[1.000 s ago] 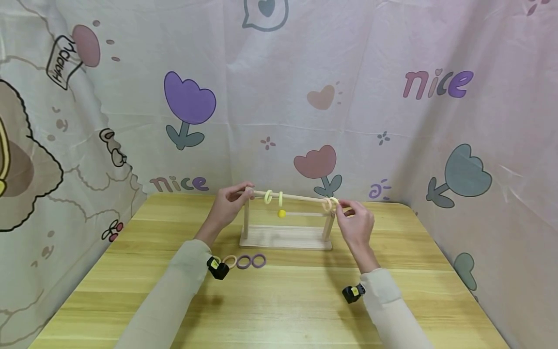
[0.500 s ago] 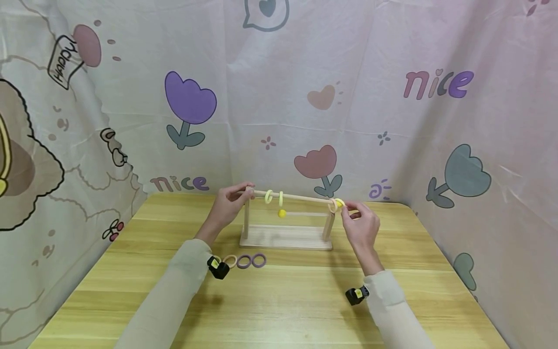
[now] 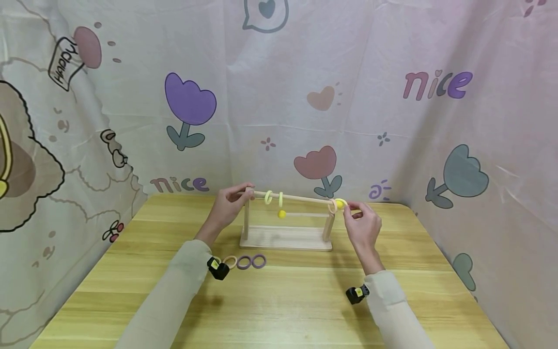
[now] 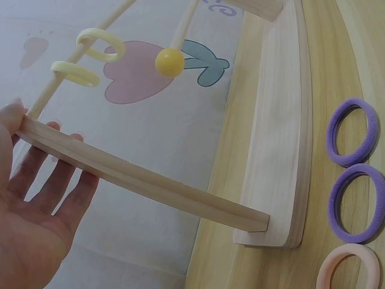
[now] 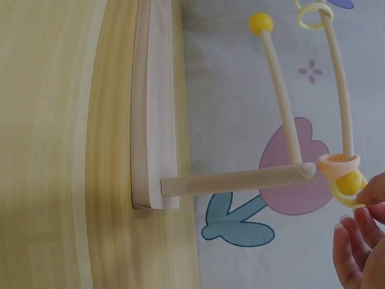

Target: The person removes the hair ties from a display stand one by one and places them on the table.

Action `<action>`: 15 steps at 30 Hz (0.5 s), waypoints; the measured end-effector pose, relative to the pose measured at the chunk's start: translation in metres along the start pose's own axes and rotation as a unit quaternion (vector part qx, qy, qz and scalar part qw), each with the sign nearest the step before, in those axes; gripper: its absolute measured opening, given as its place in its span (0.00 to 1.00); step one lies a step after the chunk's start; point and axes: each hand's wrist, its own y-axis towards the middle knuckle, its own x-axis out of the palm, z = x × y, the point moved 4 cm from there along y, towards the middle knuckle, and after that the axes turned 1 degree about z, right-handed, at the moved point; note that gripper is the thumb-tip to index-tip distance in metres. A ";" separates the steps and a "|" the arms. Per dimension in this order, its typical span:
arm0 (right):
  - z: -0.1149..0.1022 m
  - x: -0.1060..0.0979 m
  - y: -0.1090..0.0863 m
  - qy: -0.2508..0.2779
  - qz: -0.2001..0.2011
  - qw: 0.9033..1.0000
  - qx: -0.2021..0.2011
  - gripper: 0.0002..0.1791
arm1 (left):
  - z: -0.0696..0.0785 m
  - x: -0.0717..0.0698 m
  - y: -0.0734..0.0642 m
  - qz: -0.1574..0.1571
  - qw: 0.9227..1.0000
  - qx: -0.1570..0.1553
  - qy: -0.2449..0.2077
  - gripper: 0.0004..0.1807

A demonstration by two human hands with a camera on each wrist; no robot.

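My left hand [image 3: 228, 206] grips the top of the left post of a wooden stand [image 3: 285, 239], thumb on one side and fingers behind. An upper rod [image 4: 65, 72] runs from that post, bearing two pale yellow hair ties [image 4: 107, 56]. At its far end, a peach hair tie [image 5: 338, 165] hangs beside a yellow ball tip [image 5: 349, 183]. My right hand [image 5: 364, 241] pinches another yellow hair tie [image 5: 345, 202] between thumb and finger, looped at the ball tip; whether it fully encircles the tip I cannot tell.
A lower rod [image 5: 281, 96] with a yellow ball [image 5: 260, 23] extends from the right post. In front of the stand, two purple hair ties [image 3: 259, 261] and a peach one [image 3: 230, 261] lie on the wooden table [image 3: 283, 300]. Another is partly hidden by the left wrist camera [image 3: 218, 268].
My right hand has moved right along the upper rod, drawing the yellow and peach hair ties to its ball tip, which is now visible. My left hand keeps its place on the post.
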 end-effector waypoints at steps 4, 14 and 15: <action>0.001 0.001 0.001 -0.004 0.000 1.000 0.006 0.07 | -0.001 0.001 0.000 -0.001 1.000 0.000 0.000 0.16; 0.005 0.003 0.001 -0.012 -0.003 1.000 0.015 0.06 | 0.000 0.001 0.000 -0.002 1.000 0.002 -0.003 0.16; 0.005 0.003 0.001 -0.013 -0.005 1.000 0.016 0.06 | 0.000 0.000 0.000 -0.002 1.000 0.002 -0.004 0.16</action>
